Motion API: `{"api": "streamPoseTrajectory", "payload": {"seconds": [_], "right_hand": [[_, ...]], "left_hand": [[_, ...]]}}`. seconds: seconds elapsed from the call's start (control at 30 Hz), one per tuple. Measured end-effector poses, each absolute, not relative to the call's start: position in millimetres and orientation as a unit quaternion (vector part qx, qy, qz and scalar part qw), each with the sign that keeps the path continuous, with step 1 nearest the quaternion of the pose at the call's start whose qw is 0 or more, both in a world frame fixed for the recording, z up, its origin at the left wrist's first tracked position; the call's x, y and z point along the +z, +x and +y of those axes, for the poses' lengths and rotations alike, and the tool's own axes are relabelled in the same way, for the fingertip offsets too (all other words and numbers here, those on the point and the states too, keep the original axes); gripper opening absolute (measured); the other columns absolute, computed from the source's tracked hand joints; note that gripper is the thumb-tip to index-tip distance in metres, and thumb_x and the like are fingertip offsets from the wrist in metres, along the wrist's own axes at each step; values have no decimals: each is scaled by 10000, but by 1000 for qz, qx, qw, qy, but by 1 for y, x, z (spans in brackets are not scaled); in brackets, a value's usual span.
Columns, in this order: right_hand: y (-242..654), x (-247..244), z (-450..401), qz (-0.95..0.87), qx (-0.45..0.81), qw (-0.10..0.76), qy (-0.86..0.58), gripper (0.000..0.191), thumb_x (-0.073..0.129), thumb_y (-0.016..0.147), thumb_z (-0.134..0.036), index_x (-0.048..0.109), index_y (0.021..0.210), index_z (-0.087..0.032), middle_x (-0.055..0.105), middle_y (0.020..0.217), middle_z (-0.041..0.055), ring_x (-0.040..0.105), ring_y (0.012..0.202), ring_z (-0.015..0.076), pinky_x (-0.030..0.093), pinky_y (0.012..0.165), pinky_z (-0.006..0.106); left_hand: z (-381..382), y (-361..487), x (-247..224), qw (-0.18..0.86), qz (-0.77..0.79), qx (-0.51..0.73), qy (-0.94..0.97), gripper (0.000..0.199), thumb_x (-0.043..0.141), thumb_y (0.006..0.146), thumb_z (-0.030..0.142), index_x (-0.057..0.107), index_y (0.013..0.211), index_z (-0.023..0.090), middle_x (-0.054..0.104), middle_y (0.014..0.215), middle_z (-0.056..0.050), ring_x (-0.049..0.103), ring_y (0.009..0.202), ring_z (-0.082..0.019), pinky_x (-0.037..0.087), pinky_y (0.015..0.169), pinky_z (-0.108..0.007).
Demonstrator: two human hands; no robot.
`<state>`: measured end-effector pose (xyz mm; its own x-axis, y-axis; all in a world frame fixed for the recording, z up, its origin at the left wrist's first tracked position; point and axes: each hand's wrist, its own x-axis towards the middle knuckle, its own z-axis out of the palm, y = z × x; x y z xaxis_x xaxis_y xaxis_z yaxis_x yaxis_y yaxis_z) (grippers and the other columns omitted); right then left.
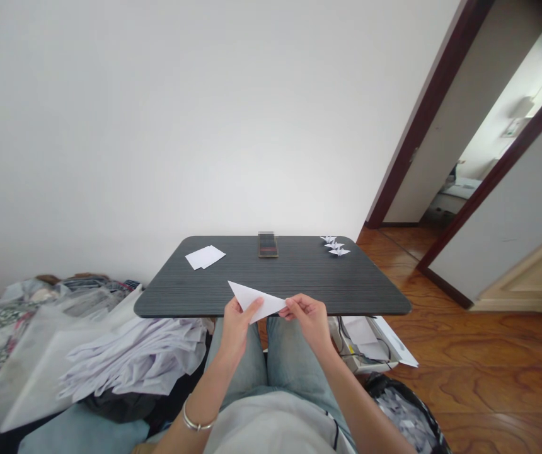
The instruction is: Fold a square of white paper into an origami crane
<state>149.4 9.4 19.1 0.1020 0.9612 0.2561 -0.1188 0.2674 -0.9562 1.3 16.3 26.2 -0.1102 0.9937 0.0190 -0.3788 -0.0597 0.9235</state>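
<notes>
A white sheet folded into a triangle (258, 300) is held up over the table's front edge. My left hand (239, 321) pinches its lower left side, thumb on top. At the triangle's right corner, the fingers of my right hand (305, 312) are pressed together on the paper. Flat white sheets (205, 256) lie overlapping at the table's back left. Several small folded paper cranes (338, 251) stand in a row at the back right.
The dark table (252, 277) stands against a white wall, with a phone-like object (268, 244) at its back middle. Piled cloth (143, 353) lies at the left. Below right are a white box with cables (368, 343) and a black-lined bin of paper scraps (406, 416).
</notes>
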Motion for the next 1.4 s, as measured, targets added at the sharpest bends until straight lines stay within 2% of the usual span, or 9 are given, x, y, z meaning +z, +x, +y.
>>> {"api": "streamPoseTrajectory", "payload": {"seconds": [0.13,0.3,0.43,0.63,0.8,1.13,1.4], "right_hand": [[153,20,12,-514,449,598,-420,267,628,729,-417,660,668,-160,686,571,43,646,540,160,514,494,242],[153,21,13,-494,459,614,-410,240,624,740,-394,665,743,-157,691,611,36,656,563,153,506,470,216],[151,21,11,-468,462,641,-395,221,706,672,-327,646,821,-175,698,648,19,662,592,155,508,483,213],[152,23,10,-465,452,643,-408,199,689,687,-346,647,753,-163,695,637,38,661,603,171,523,497,242],[153,22,11,-471,472,635,-391,196,675,696,-362,629,689,-172,673,593,25,647,576,158,502,454,214],[149,23,11,-468,447,640,-414,183,691,672,-346,658,715,-170,668,620,22,618,574,144,499,459,213],[149,24,11,-478,436,639,-417,209,688,667,-378,666,641,-171,660,545,20,615,514,150,496,454,234]], "left_hand": [[19,-7,34,511,402,652,390,510,771,523,211,562,987,176,619,665,39,572,611,-107,433,580,-199],[18,-11,39,517,415,629,406,387,760,536,225,586,870,138,604,646,20,547,583,-99,420,555,-194],[19,-10,34,523,410,636,391,374,760,542,235,585,859,144,613,678,19,556,603,-100,425,569,-196],[20,-9,31,538,396,639,381,367,765,540,234,587,850,151,624,680,21,569,603,-102,430,575,-197],[20,-11,33,542,400,639,371,400,773,525,234,584,866,142,625,677,10,581,596,-111,443,572,-208],[16,-6,34,557,388,628,381,376,760,551,234,568,865,161,628,667,31,580,581,-100,431,555,-193],[19,-7,31,558,394,626,376,385,769,526,248,575,847,162,625,658,29,575,574,-109,436,553,-207]]}}
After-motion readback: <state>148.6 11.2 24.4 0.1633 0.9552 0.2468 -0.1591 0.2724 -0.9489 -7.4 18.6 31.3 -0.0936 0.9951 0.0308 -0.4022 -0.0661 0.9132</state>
